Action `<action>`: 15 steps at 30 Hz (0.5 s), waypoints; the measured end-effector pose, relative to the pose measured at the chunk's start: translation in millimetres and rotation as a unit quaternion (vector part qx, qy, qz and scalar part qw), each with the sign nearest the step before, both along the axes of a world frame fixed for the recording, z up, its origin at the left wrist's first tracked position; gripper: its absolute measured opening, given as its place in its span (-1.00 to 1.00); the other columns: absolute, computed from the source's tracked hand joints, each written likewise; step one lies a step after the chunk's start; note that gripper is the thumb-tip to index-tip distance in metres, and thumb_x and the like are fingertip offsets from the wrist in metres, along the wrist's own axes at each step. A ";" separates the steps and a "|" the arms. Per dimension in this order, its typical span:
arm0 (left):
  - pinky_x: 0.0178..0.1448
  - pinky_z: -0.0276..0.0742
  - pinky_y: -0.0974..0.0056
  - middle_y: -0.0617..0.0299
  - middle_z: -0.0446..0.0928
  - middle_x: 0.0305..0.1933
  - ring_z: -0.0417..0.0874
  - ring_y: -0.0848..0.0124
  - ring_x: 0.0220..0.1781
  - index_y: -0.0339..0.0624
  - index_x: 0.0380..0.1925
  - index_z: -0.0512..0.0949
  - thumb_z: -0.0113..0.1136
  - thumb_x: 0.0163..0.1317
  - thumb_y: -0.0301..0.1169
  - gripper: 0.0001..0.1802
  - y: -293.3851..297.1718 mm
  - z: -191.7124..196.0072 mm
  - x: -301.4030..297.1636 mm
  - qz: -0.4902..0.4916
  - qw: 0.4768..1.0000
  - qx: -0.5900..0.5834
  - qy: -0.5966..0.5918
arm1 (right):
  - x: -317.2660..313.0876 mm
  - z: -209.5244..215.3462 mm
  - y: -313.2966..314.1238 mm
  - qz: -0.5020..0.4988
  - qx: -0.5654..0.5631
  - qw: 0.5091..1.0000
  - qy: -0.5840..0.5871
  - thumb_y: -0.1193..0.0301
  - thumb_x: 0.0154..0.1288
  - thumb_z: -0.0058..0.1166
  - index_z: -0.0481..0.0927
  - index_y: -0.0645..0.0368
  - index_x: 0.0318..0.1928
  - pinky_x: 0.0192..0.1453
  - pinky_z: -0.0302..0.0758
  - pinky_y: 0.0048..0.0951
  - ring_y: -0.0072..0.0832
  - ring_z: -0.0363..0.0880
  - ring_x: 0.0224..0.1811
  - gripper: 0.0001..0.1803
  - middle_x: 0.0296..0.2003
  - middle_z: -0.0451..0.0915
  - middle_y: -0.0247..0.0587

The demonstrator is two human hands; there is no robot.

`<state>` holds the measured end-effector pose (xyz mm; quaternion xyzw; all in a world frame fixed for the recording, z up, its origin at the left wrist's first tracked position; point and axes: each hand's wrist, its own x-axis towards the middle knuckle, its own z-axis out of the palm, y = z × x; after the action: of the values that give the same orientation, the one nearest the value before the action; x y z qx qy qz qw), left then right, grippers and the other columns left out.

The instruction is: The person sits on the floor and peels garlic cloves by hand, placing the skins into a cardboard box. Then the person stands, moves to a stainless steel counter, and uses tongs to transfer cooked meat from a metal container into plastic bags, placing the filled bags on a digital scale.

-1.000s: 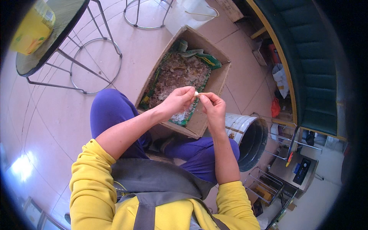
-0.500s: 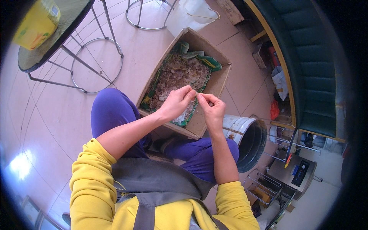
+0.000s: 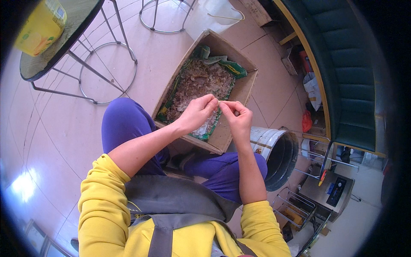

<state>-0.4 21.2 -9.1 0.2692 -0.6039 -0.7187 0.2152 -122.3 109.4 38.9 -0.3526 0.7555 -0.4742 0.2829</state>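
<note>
Head view: both hands are together near the middle of the frame, the left hand (image 3: 200, 112) and the right hand (image 3: 236, 118) meeting at their fingertips and pinching a small pale piece (image 3: 219, 102). Only a sliver of that piece shows between the fingers, so its shape cannot be told. Something small and dark shows within the right hand's curl, too hidden to name.

Directly beneath is a cardboard box (image 3: 246, 88), set at an angle, with a green plastic bag (image 3: 233, 68) lining it and a layer of flaky, papery scraps (image 3: 201, 79) inside. The hands and wrists block part of the view into its lower portion. The knees in purple trousers (image 3: 124, 124) flank the box's near end, below it in the frame.

Right of the box's lower corner, a tilted white bucket (image 3: 262, 141) with a dark interior stands close by, partly behind the right forearm and knee. Another pale bucket (image 3: 209, 19), with a thin handle, is just beyond the box at top centre. A round-topped stool (image 3: 79, 19) fills the upper left, bearing a yellow tub (image 3: 41, 30). A green padded seat (image 3: 353, 77) curves down the upper right; a red bag (image 3: 307, 121) lies near its lower edge. A grey appliance (image 3: 336, 192) sits at lower right.
</note>
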 end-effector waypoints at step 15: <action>-0.30 0.40 0.25 0.12 0.48 -0.50 0.45 0.44 -0.42 -0.34 -0.37 0.45 -0.04 0.39 -0.25 -0.67 1.4 -1.9 -0.8 -0.013 1.000 -0.015 -0.007 | 0.1 -3.9 1.7 -0.003 -0.016 1.000 0.009 0.54 0.14 0.21 0.65 0.29 -0.40 -0.47 0.22 -0.69 -0.81 0.24 -0.54 -0.95 -0.59 0.37 -0.56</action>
<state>-1.1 22.6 -11.0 0.2629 -0.6195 -0.7104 0.2061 -122.2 111.1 34.9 -0.3590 0.7516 -0.4838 0.2687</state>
